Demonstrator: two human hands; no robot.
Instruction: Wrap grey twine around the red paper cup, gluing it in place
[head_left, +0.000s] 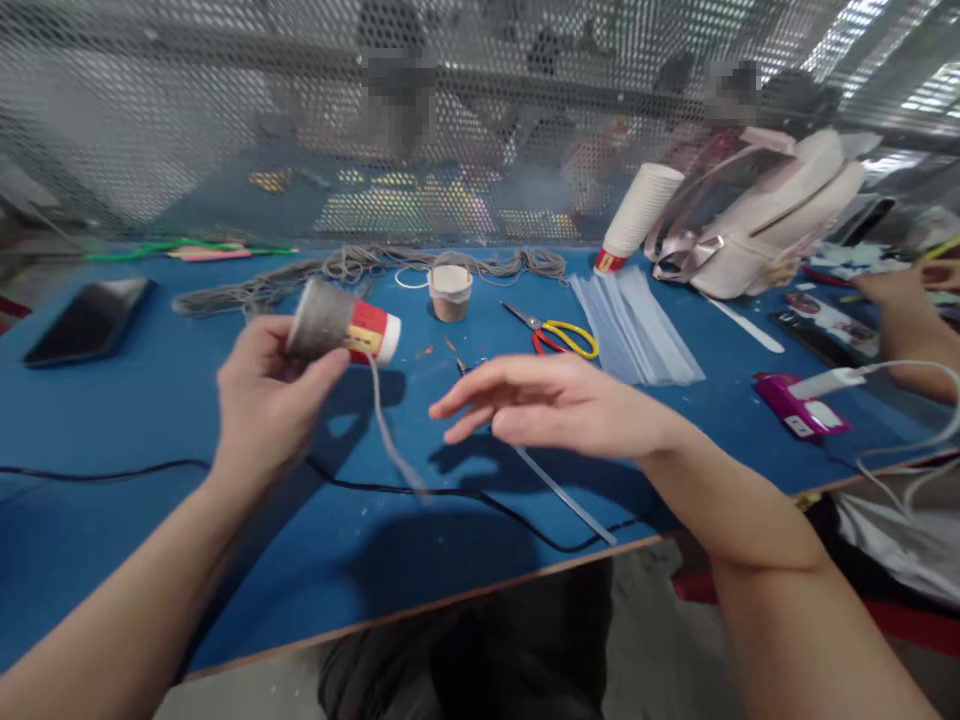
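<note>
A red and white paper cup [373, 328], wrapped with grey cord around its wider part, lies sideways in my left hand [274, 400]. A loose tail of grey cord [386, 430] hangs from it over the blue table. My right hand [551, 402] hovers right of the cup, fingers spread apart, with nothing in it. Beyond my hands stands a small brown cup [450, 298] with a pale top. Scissors [551, 330] with yellow and red handles lie behind my right hand. A clear stick [566, 495] lies on the table below that hand.
Grey cord bundles [360, 262] line the back by a mesh screen. A phone [90, 318] lies left. On the right are stacked cups [643, 210], translucent strips [637, 325], a pink backpack [780, 215] and a purple device [799, 405]. A black cable [420, 490] crosses the front. Another person's arms reach in far right.
</note>
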